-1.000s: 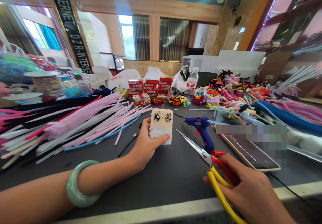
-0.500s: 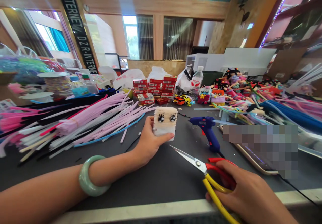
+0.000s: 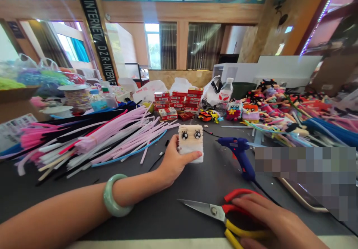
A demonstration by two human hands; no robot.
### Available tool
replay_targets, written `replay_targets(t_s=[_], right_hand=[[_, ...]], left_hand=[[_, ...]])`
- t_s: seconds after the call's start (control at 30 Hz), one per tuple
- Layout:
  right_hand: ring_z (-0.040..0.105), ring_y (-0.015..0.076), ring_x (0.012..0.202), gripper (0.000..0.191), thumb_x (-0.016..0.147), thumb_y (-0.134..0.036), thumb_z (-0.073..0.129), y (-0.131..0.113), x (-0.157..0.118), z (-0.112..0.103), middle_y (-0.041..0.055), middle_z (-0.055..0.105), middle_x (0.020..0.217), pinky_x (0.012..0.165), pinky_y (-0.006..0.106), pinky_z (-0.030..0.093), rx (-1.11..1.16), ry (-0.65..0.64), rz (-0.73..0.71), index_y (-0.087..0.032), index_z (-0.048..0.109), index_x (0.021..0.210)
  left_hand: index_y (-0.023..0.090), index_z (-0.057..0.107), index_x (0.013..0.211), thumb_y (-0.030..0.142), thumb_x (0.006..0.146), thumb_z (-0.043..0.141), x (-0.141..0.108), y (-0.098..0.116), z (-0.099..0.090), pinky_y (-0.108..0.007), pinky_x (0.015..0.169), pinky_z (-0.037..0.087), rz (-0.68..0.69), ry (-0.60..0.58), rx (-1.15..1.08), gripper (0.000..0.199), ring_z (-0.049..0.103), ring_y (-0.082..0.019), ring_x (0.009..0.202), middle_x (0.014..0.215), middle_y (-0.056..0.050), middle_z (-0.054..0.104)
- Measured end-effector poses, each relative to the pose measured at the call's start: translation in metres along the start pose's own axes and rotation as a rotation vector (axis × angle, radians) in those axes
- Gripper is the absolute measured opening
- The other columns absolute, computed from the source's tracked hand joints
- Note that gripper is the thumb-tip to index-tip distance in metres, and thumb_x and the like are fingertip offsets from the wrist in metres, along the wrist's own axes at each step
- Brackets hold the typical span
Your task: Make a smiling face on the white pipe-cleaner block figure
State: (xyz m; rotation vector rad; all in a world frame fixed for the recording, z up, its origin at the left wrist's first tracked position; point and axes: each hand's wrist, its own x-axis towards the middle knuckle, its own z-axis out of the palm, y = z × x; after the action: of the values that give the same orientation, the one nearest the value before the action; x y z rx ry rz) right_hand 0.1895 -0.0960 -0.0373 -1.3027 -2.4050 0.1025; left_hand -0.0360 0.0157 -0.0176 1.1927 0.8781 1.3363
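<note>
Head view: left hand (image 3: 173, 161) gripping fuzzy block (image 3: 190, 143), thumb across its front; right hand (image 3: 275, 217) on scissors (image 3: 214, 211) handles, near edge.

Dark gray table (image 3: 156, 219), pale front edge (image 3: 173, 243). Pipe cleaners (image 3: 92, 144) were heaped across the left side, mostly pink, white, black. Small red boxes (image 3: 177, 101) were stacked mid-back, a clear bottle (image 3: 226, 91) to their right. Blue glue gun (image 3: 239, 155) rested right of center, near a phone (image 3: 307, 197), partly pixelated. Dolls (image 3: 270, 101) were piled back right.
</note>
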Motion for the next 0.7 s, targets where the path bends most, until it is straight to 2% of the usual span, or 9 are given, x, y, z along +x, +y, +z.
replay_targets(t_s=[0.2,0.27,0.37,0.47,0.6,0.7], right_hand=[[0.063,0.0250,0.109,0.049,0.068,-0.013,0.062,-0.022,0.028,0.006,0.0118,0.065,0.122,0.091,0.032,0.053,0.052,-0.204,0.115,-0.020,0.065,0.116],[0.061,0.0267,0.111,0.047,0.069,-0.012,0.061,-0.028,0.036,0.011,0.0135,0.063,0.123,0.093,0.038,0.051,0.067,-0.217,0.160,-0.019,0.065,0.116],[0.060,0.0253,0.109,0.046,0.071,-0.009,0.058,-0.031,0.041,0.017,0.0120,0.062,0.122,0.095,0.041,0.049,0.076,-0.165,0.126,-0.019,0.064,0.116],[0.061,0.0238,0.105,0.046,0.073,-0.011,0.060,-0.029,0.039,0.022,0.0095,0.064,0.118,0.092,0.039,0.052,0.049,-0.090,0.050,-0.021,0.063,0.118],[0.062,0.0239,0.104,0.048,0.074,-0.015,0.062,-0.024,0.033,0.026,0.0082,0.066,0.116,0.090,0.037,0.053,-0.003,0.018,-0.015,-0.021,0.061,0.122],[0.063,0.0229,0.104,0.047,0.076,-0.017,0.060,-0.024,0.031,0.027,0.0076,0.067,0.115,0.088,0.036,0.054,-0.026,0.083,-0.045,-0.022,0.060,0.122]], left_hand=[[0.018,0.053,0.104,0.020,0.049,0.085,0.001,0.002,-0.003,-0.031,0.080,0.053,-0.024,-0.004,-0.069,0.063,0.064,-0.020,0.090,0.100,-0.003,0.067],[0.018,0.054,0.102,0.020,0.049,0.085,0.002,0.003,-0.003,-0.030,0.080,0.052,-0.036,0.001,-0.086,0.061,0.064,-0.019,0.088,0.098,-0.003,0.067],[0.018,0.055,0.100,0.019,0.050,0.085,0.002,0.005,-0.003,-0.028,0.079,0.052,-0.043,0.011,-0.096,0.059,0.063,-0.016,0.085,0.095,-0.002,0.068],[0.017,0.055,0.101,0.020,0.052,0.085,0.001,0.006,-0.003,-0.028,0.076,0.052,-0.055,0.007,-0.101,0.057,0.063,-0.016,0.081,0.092,-0.002,0.068],[0.016,0.055,0.104,0.030,0.061,0.080,0.001,0.005,-0.004,-0.028,0.073,0.052,-0.067,0.000,-0.105,0.052,0.064,-0.017,0.081,0.095,-0.004,0.068],[0.016,0.055,0.102,0.029,0.059,0.082,0.001,0.005,-0.005,-0.028,0.073,0.052,-0.059,-0.005,-0.080,0.052,0.063,-0.017,0.082,0.094,-0.003,0.068]])
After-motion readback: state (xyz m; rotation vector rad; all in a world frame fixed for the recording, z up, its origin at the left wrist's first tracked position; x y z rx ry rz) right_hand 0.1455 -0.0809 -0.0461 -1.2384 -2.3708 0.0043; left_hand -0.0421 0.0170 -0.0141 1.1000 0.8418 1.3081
